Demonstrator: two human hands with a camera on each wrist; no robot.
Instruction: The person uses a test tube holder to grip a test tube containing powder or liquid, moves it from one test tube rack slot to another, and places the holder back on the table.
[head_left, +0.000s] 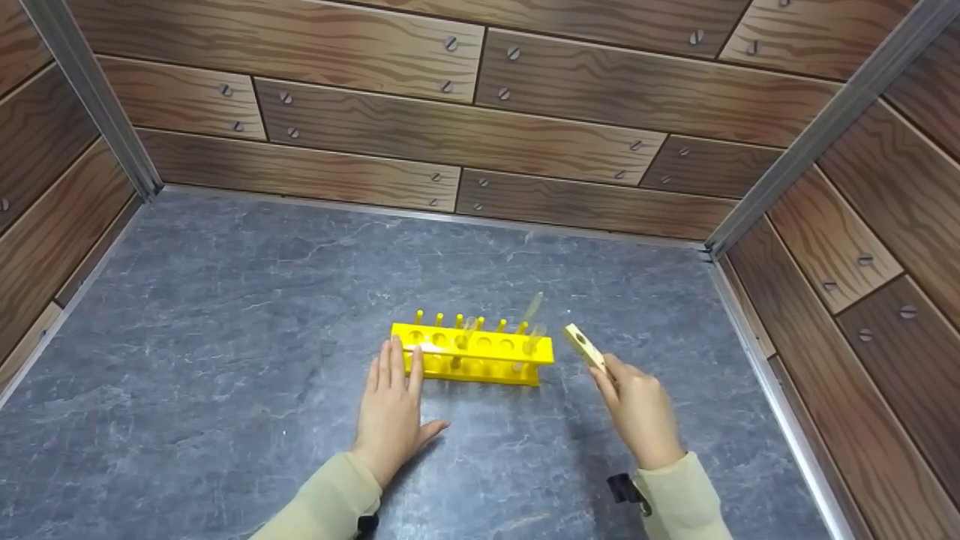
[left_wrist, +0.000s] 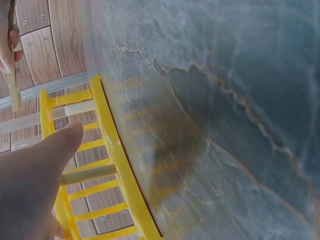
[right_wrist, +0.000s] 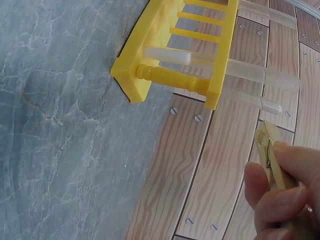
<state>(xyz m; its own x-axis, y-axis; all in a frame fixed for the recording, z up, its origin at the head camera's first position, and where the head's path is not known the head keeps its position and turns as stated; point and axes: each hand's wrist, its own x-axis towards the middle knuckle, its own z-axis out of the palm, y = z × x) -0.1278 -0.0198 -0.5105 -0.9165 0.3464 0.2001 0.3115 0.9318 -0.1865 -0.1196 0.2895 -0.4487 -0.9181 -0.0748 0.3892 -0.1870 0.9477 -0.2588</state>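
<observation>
A yellow test tube rack (head_left: 472, 347) stands on the grey surface, pegs along its back. One clear test tube (head_left: 466, 330) sits in a middle hole, with something brownish low down. Another test tube (right_wrist: 262, 72) stands in the right end hole, whitish at its bottom. A third test tube (head_left: 533, 306) slants up behind the rack's right end, near the pegs. My left hand (head_left: 391, 412) lies with straight fingers against the rack's left front edge, thumb spread. To the rack's right, my right hand (head_left: 641, 405) grips a wooden test tube holder (head_left: 585, 346), its tip apart from the tubes.
Wood-patterned panels (head_left: 375, 97) wall the grey marbled tabletop (head_left: 247, 322) at the back and both sides. Metal strips (head_left: 795, 442) run along the panel bottoms. Dark bands (head_left: 624, 489) show at the sleeve cuffs.
</observation>
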